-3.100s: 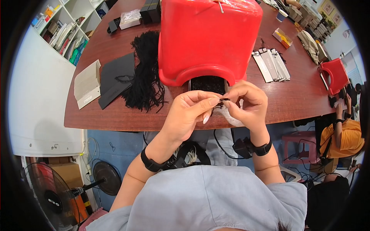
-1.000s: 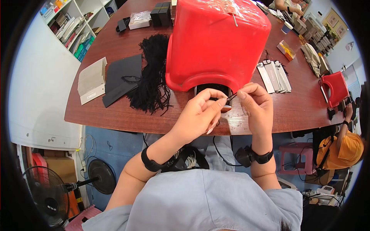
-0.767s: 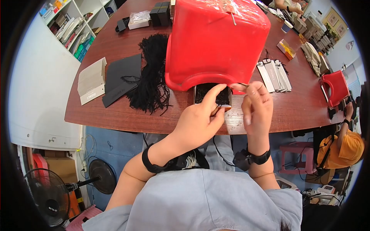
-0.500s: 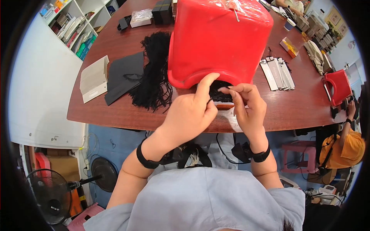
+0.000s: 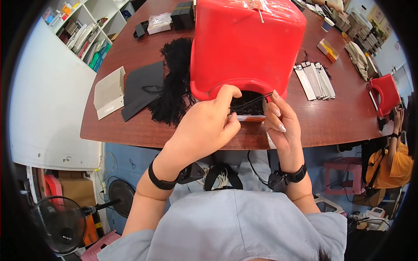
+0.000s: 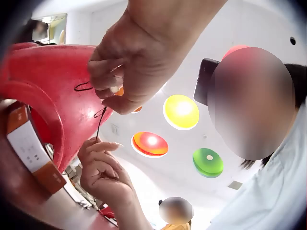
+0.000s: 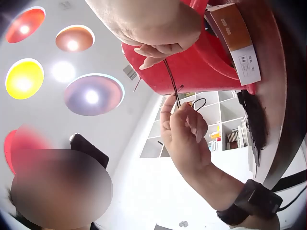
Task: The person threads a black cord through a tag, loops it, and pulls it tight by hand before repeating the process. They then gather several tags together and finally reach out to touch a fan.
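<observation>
Head view: one black cord [image 5: 254, 102] between two hands [image 5: 198, 126] [image 5: 283, 121].

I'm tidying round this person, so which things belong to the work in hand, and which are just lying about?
Likely the work:
cord, between left hand and right hand
box of black strands
perhaps black bundle, tags

Likely just about:
cup
fan

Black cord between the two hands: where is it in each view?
Head: the black cord spans the left hand and right hand, right of centre, upper half.
Left wrist: left of centre, a thin line between the hands.
Right wrist: upper half, near centre.
Shared landmark: the red plastic stool.
</observation>
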A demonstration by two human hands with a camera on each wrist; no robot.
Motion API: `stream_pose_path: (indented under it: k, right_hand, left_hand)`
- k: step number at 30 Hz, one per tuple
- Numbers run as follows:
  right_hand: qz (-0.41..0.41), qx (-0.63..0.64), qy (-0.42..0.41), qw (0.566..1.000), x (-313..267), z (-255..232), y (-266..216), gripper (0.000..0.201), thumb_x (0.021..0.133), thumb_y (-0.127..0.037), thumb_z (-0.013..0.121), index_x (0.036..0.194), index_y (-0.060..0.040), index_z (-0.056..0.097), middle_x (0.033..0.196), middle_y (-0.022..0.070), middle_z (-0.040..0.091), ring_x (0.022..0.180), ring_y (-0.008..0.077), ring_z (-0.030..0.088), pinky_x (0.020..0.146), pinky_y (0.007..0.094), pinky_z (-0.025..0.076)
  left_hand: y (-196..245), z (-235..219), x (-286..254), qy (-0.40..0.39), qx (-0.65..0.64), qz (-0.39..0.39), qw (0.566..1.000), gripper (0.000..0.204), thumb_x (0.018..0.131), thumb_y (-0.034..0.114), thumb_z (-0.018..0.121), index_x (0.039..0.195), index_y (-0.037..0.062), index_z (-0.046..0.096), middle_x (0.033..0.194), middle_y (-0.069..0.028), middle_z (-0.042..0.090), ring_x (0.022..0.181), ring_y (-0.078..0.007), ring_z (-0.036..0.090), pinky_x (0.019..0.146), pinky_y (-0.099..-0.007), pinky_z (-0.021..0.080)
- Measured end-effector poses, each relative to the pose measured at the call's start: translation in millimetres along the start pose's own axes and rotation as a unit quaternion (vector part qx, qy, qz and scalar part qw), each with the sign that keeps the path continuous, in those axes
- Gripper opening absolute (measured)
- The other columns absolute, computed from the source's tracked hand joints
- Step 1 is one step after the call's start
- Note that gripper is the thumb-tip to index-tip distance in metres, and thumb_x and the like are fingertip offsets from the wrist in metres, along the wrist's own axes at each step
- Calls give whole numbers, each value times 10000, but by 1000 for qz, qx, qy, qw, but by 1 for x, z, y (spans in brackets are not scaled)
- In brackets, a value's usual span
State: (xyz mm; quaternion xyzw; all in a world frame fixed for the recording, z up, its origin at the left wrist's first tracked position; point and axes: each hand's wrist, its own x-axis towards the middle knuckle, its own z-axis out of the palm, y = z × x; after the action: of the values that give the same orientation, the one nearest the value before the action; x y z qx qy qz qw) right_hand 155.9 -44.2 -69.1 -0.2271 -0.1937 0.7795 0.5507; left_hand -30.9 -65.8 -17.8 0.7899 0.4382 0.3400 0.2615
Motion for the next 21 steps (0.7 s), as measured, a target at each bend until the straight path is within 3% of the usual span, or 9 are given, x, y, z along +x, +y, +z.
stream_pose_path:
  k: [2,5,8,11,18,21]
  right_hand:
    - [-20,-56,13,998,-1,-1,0,135,844,-183,496,785,-62,498,542,3,476,345,29,317,327,153,217]
    - [-10,-145,40,989,-2,-1,1,127,832,-181,512,774,-68,494,545,-2,479,347,30,320,330,152,221]
    - [21,-146,29,989,-1,-2,4,125,817,-181,530,774,-71,493,539,-6,475,350,31,320,336,150,225]
    - [51,-128,35,990,-1,-2,6,129,809,-182,542,785,-63,497,526,-11,464,351,31,312,341,153,229]
    - [68,-110,22,991,0,-6,11,124,799,-173,553,752,-80,486,527,-11,455,361,33,308,347,159,234]
    - [83,-98,26,991,-1,-7,12,127,798,-170,554,737,-86,481,533,-11,457,366,33,311,347,159,234]
  left_hand:
    - [-6,3,2,19,81,37,996,225,709,16,516,901,9,398,549,-140,475,533,-290,521,494,-359,399]
    - [-1,-2,2,39,164,92,982,202,693,-3,541,876,13,457,581,-116,511,510,-242,520,479,-307,398]
    - [6,-10,3,24,195,135,971,136,694,7,551,814,14,487,606,-120,527,528,-268,522,487,-326,409]
    - [7,-15,6,-27,176,151,972,88,692,12,557,763,15,505,611,-115,530,543,-276,527,489,-328,411]
    - [14,-19,15,-24,246,113,962,82,698,24,559,775,18,534,639,-115,547,549,-279,531,490,-338,415]
    - [14,-20,16,-24,209,158,965,64,697,28,560,757,20,538,644,-115,549,558,-278,534,495,-337,418]
